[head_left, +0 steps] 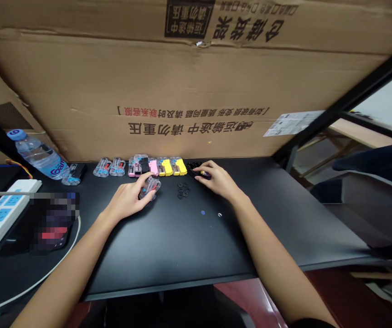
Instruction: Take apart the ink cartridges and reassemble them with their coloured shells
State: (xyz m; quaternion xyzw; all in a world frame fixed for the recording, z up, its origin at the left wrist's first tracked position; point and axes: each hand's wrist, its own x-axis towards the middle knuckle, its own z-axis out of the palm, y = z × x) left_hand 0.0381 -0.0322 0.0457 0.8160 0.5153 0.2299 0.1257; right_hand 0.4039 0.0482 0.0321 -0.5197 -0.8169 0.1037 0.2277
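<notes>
Left hand [127,199], holding clear casing [152,185]; right hand [219,181], grip unclear: sideways brush could scatter black rings [185,194].

Clear casing [153,184], apparently red-and-blue inside; black pieces [191,172]; yellow-and-clear units [166,167]

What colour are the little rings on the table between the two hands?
Those rings are black, as the head view shows.

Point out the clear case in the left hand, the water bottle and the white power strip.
Clear case [152,185], head view: its transparent shell.
Water bottle [39,153], head view: its clear body.
White power strip [2,213], head view: a blue socket on top.
</notes>
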